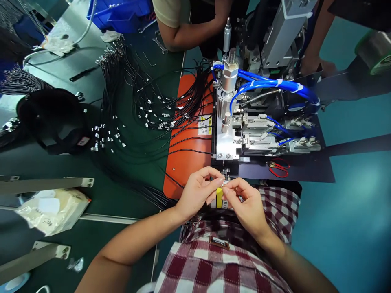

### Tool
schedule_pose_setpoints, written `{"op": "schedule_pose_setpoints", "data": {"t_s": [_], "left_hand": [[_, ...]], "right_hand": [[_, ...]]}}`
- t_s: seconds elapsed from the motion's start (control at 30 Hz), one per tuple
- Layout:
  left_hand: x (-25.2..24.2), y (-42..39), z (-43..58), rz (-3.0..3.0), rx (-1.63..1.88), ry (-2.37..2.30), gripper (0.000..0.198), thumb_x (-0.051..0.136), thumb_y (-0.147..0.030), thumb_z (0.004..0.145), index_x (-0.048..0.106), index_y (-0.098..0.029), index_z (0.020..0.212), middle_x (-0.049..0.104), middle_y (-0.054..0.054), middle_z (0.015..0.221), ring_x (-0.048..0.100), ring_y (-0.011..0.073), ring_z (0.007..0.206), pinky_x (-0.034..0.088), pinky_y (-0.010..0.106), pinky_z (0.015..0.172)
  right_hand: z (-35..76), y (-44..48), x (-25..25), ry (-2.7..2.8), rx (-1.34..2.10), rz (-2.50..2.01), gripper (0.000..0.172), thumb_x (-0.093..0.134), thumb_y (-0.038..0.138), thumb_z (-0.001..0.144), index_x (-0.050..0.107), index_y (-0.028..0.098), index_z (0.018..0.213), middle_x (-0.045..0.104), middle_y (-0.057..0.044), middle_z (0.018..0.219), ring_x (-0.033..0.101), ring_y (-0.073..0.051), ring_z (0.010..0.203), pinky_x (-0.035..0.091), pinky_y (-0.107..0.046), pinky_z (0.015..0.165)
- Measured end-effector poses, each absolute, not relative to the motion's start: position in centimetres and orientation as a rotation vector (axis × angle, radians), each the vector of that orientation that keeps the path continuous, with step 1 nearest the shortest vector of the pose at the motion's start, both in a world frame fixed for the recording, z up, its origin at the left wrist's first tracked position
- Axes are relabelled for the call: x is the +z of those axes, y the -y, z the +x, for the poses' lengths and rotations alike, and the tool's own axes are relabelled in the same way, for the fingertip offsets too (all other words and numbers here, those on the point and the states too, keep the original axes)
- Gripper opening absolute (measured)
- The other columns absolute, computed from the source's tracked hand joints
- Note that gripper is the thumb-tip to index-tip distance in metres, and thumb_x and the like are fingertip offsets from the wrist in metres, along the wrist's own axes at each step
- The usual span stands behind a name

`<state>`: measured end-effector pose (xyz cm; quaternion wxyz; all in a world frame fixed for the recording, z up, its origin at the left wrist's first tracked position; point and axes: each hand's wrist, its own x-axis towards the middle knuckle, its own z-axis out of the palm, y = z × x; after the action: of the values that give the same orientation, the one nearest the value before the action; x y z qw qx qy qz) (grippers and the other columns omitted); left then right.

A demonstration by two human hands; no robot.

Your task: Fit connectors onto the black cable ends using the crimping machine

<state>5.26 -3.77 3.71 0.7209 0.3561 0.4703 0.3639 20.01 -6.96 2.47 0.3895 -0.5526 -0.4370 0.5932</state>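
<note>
My left hand (200, 189) and my right hand (246, 201) meet in front of my lap, at the near edge of the machine (224, 142). Thumbs and forefingers of both are pinched together around a small whitish piece (225, 183), mostly hidden by the fingertips and too small to name. Just beneath the fingers shows a yellow and white label (219, 198). Left of the machine lies an orange plate (186, 162), crossed by thin black cables (192, 139) that run into the machine's side.
Bundled cables with silver ends (159, 112) spread over the green table (143, 162). Red-handled scissors (278, 167) lie right of the machine, under blue air hoses (275, 84). A black holder (56, 120), a plastic bag (55, 209) and a blue bin (122, 16) stand left. Another person's arm (195, 34) rests opposite.
</note>
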Motion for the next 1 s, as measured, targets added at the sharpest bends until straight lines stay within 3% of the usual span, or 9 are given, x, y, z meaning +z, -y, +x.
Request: {"op": "schedule_pose_setpoints", "data": {"t_s": [0.27, 0.47, 0.7, 0.87, 1.0], "left_hand": [[3.4, 4.0, 4.9, 0.792, 0.729, -1.034, 0.03, 0.07, -0.039, 0.08, 0.063, -0.011, 0.082, 0.05, -0.004, 0.054, 0.037, 0.0026, 0.04, 0.024, 0.016, 0.04], [3.5, 4.3, 5.1, 0.817, 0.741, -1.066, 0.031, 0.071, -0.041, 0.078, 0.062, -0.012, 0.082, 0.047, -0.006, 0.054, 0.037, 0.0028, 0.041, 0.026, 0.016, 0.04], [4.0, 4.2, 5.2, 0.853, 0.722, -1.095, 0.033, 0.073, -0.041, 0.076, 0.064, -0.011, 0.085, 0.049, -0.005, 0.055, 0.039, 0.0043, 0.044, 0.029, 0.016, 0.042], [3.8, 4.2, 5.2, 0.93, 0.735, -1.098, 0.026, 0.071, -0.036, 0.078, 0.065, -0.012, 0.086, 0.05, -0.005, 0.054, 0.042, 0.0048, 0.045, 0.033, 0.017, 0.044], [3.7, 4.2, 5.2, 0.901, 0.73, -1.098, 0.025, 0.07, -0.036, 0.08, 0.064, -0.012, 0.086, 0.05, -0.005, 0.055, 0.043, 0.005, 0.045, 0.035, 0.017, 0.044]], "right_hand": [[21.5, 6.8, 2.1, 1.32, 1.459, -1.434, 0.018, 0.061, 0.036, 0.088, 0.064, 0.018, 0.084, 0.061, 0.0, 0.065, 0.051, -0.013, 0.054, 0.04, -0.025, 0.05], [22.6, 5.6, 3.1, 1.374, 1.288, -1.455, 0.015, 0.06, 0.032, 0.088, 0.065, 0.019, 0.082, 0.064, -0.004, 0.081, 0.055, -0.015, 0.067, 0.043, -0.026, 0.058], [22.2, 5.4, 3.0, 1.475, 1.206, -1.434, 0.012, 0.062, 0.027, 0.088, 0.062, 0.019, 0.079, 0.06, -0.001, 0.074, 0.051, -0.012, 0.06, 0.039, -0.024, 0.051], [22.6, 5.5, 3.2, 1.842, 0.73, -1.314, 0.003, 0.062, 0.016, 0.086, 0.063, 0.018, 0.087, 0.063, -0.003, 0.08, 0.055, -0.013, 0.066, 0.042, -0.026, 0.058], [23.1, 5.7, 2.7, 2.134, 0.176, -1.192, 0.016, 0.067, 0.011, 0.082, 0.065, 0.02, 0.096, 0.068, -0.003, 0.081, 0.054, -0.013, 0.063, 0.037, -0.029, 0.059]]}}
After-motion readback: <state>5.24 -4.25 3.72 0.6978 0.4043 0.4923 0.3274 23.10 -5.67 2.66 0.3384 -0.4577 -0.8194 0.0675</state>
